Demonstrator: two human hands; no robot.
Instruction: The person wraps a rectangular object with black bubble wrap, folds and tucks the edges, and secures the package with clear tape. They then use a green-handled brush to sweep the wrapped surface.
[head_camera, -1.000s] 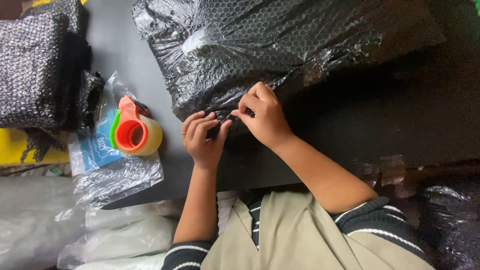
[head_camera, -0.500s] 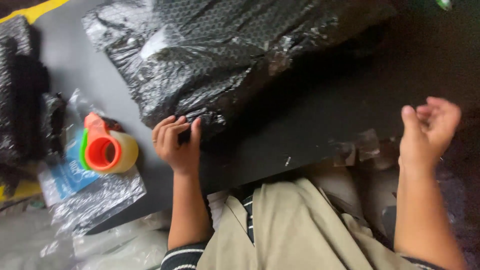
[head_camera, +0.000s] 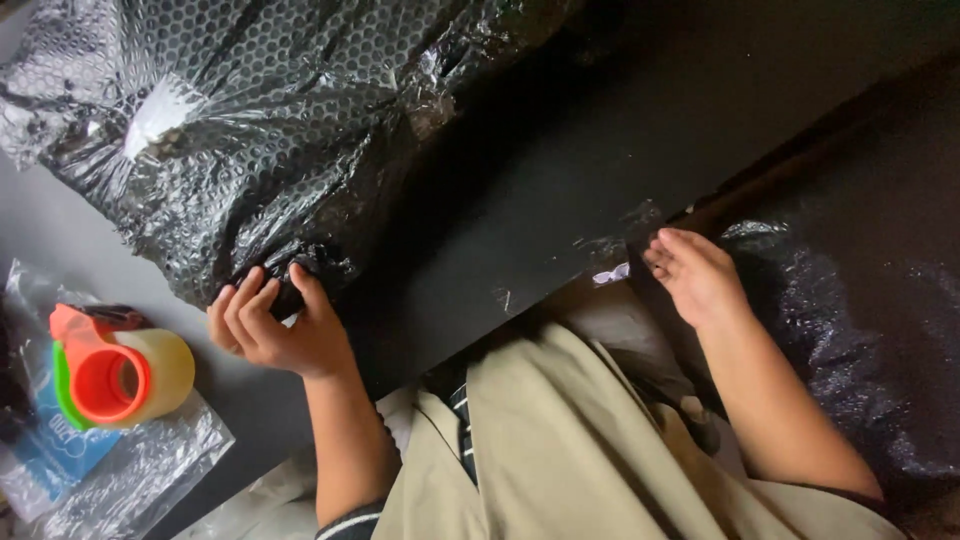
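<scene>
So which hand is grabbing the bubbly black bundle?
The left hand grips the black bubble-wrapped bundle. The right hand is off at the table's edge.

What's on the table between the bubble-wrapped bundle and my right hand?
Head view: bare dark table from bundle to right hand, with clear plastic scraps near its fingers.
</scene>
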